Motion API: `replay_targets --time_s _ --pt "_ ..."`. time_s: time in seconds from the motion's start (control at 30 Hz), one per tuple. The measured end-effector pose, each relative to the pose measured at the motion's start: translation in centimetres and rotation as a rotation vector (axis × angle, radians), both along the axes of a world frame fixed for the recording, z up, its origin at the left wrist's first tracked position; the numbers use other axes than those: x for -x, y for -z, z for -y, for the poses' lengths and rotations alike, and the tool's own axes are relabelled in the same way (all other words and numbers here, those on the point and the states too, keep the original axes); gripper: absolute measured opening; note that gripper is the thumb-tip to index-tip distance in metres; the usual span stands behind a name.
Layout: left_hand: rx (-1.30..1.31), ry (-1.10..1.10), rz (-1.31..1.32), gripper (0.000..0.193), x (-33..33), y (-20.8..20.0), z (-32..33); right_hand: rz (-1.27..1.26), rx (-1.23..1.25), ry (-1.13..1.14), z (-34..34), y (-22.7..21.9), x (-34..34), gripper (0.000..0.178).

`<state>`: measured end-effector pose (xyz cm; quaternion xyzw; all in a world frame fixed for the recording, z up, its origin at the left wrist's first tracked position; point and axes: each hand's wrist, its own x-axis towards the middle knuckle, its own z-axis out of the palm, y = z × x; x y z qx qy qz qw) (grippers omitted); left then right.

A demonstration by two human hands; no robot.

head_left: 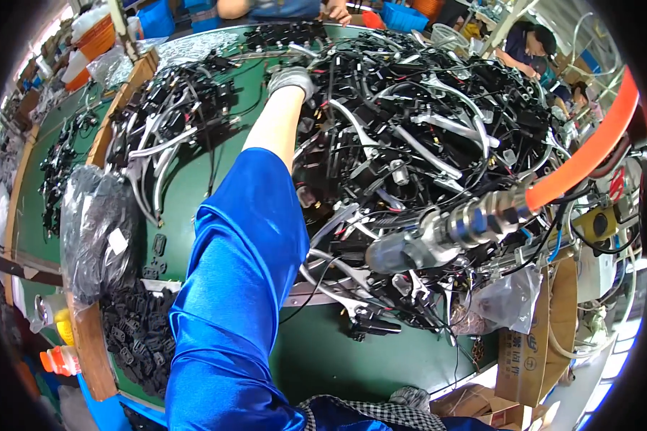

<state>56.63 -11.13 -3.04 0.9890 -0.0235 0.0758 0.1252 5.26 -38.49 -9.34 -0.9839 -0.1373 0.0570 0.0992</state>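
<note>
My left arm, in a blue sleeve, reaches far across the green table. My left hand (291, 79), in a grey glove, is at the far left edge of a large heap of brake levers (438, 136) with silver blades, black housings and black cables. Its fingers are blurred and partly hidden, so I cannot make out a grip. My right hand (411, 396), apparently in a grey knit glove, is low near my body beside a checkered cloth (366, 411). Its fingers cannot be made out. Some levers lie at the heap's near edge.
A smaller lever pile (169, 115) lies left, beside a wooden rail (102, 140). Near it are a bag of black parts (97, 230) and small black pieces (140, 337). A pneumatic tool (438, 241) on an orange hose hangs right, above a cardboard box (528, 352). People work beyond.
</note>
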Motion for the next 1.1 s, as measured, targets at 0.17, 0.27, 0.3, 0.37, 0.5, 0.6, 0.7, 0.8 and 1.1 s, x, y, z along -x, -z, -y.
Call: replay_targets --time_s 0.17,0.27,0.3,0.37,0.5,0.6,0.7,0.8,1.1 --pt "0.018 0.030 -0.251 0.050 -1.0 0.4 1.1 0.066 -0.024 0.013 0.2 0.4 -0.6 0.018" --pt "0.057 0.015 -0.317 0.048 0.5 -1.5 0.6 0.106 -0.063 -0.016 -0.5 0.7 -0.4 0.018" --pt "0.108 0.036 -0.359 0.045 1.2 -2.1 0.1 0.116 -0.077 -0.030 -0.8 0.8 -0.2 0.018" --pt "0.153 0.039 -0.409 0.043 3.3 -3.0 -1.7 0.130 -0.107 -0.061 -1.5 1.0 0.6 0.019" --pt "0.505 0.150 -0.200 0.035 11.6 -5.5 -3.9 0.144 -0.157 -0.093 -2.8 0.4 3.0 0.019" --pt "0.499 0.362 -0.259 0.022 16.2 -4.6 -6.1 0.138 -0.192 -0.116 -3.6 -0.1 5.8 0.020" --pt "0.458 0.472 -0.161 0.019 22.4 -0.7 -6.5 0.114 -0.226 -0.126 -4.3 -0.3 9.5 0.020" --pt "0.392 0.544 -0.170 0.023 29.8 -1.2 -6.0 0.109 -0.247 -0.099 -4.4 -0.6 12.4 0.021" --pt "-0.229 0.634 -0.264 0.032 35.1 -2.5 -1.6 0.258 -0.361 -0.040 -5.5 -3.3 14.7 0.024"
